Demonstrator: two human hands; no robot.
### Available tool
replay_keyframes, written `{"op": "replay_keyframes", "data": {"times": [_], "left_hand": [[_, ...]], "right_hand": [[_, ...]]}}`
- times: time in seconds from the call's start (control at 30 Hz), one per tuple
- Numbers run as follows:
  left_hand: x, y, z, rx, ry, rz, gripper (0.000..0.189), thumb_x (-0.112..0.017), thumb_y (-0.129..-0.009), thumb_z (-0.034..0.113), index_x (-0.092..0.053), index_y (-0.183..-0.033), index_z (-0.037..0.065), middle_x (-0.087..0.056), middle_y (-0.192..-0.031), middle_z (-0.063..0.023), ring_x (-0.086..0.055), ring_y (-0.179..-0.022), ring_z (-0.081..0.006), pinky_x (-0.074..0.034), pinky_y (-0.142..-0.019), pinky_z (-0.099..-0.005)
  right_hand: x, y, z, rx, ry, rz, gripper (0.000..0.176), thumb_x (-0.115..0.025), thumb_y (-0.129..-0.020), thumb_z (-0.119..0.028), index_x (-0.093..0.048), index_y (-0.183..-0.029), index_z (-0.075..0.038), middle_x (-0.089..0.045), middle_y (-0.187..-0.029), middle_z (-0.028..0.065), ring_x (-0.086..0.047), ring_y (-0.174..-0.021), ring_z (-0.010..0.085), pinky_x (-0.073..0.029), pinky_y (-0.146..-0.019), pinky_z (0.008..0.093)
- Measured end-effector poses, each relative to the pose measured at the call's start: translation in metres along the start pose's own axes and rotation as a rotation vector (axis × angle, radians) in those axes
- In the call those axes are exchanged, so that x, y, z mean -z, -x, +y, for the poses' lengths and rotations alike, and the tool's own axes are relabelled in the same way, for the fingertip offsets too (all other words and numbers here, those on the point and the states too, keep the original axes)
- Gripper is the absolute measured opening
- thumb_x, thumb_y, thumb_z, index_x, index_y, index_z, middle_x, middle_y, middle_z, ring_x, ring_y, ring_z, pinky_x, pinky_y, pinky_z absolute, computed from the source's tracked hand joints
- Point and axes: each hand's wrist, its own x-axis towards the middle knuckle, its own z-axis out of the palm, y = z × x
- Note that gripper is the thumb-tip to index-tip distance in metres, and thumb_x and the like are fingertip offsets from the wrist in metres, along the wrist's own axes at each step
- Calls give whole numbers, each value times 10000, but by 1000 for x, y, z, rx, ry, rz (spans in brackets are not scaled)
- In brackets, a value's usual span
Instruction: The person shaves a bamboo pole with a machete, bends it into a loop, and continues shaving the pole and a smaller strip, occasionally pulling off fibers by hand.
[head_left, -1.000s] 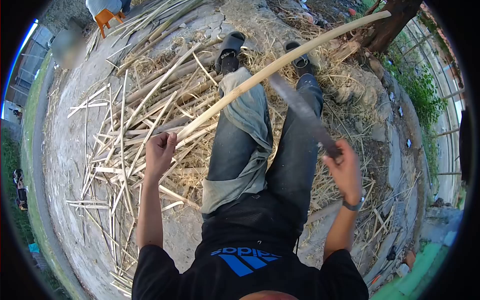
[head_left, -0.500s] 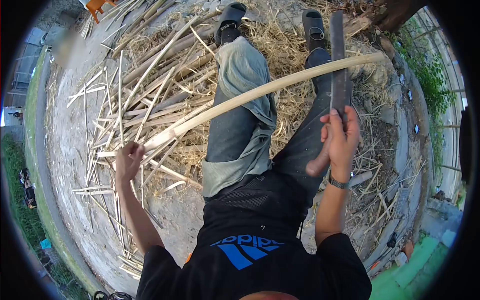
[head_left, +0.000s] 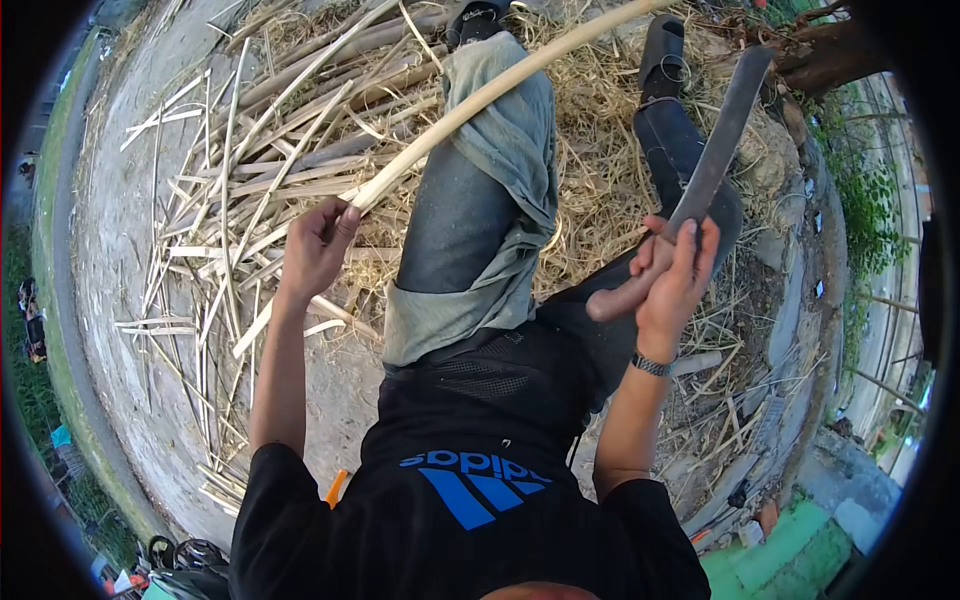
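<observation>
My left hand (head_left: pixel 322 245) pinches the near end of a long pale strip of split wood or bamboo (head_left: pixel 478 100). The strip slants up to the right across a grey-green cloth (head_left: pixel 495 135) wrapped over one leg, and its far end reaches the top of the view. In my right hand (head_left: pixel 680 275) is a large knife with a wooden handle (head_left: pixel 630 290). Its long dark blade (head_left: pixel 728 130) points up and to the right, apart from the strip. Fingers and thumb close round the handle near the blade.
Many loose strips and poles (head_left: pixel 290 150) lie piled on the ground to the left. Curly shavings (head_left: pixel 590 180) cover the ground between and around the legs. A tree trunk (head_left: pixel 840 55) stands at upper right, and an orange object (head_left: pixel 336 488) shows at lower left.
My left hand has moved right and up, now gripping the strip's end. The strip has tilted more steeply, and its far end has moved up. The blade has swung from upright to leaning right.
</observation>
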Motion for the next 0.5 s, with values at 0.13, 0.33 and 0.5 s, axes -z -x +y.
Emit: {"op": "replay_keyframes", "data": {"times": [0.13, 0.33, 0.5], "left_hand": [[8, -12, 11, 28, 20, -56, 435, -634, -1043, 373, -648, -866, -24, -443, -587, 3, -353, -575, -89, -285, -517, -319], [11, -34, 36, -95, -196, 14, 487, -705, -989, 413, -649, -775, -20, -419, -515, -38, -332, -505, -137, -298, -490, -359], [5, -52, 26, -205, -255, 21, 502, -765, -942, 420, -617, -727, -9, -386, -507, -38, -309, -501, -144, -294, -480, -373]], "right_hand": [[-7, -14, -7, 83, 162, -149, 264, -502, -1101, -255, -540, -1232, -29, -678, -843, 117, -516, -471, 91, -405, -400, 238], [-31, -65, -17, 183, 513, -164, 325, -528, -1091, -274, -657, -1053, 22, -676, -728, 57, -538, -474, 54, -417, -404, 232], [-35, -100, 27, 166, 802, -42, 395, -554, -1072, -327, -676, -887, 0, -657, -644, 44, -586, -480, 132, -480, -469, 313]]}}
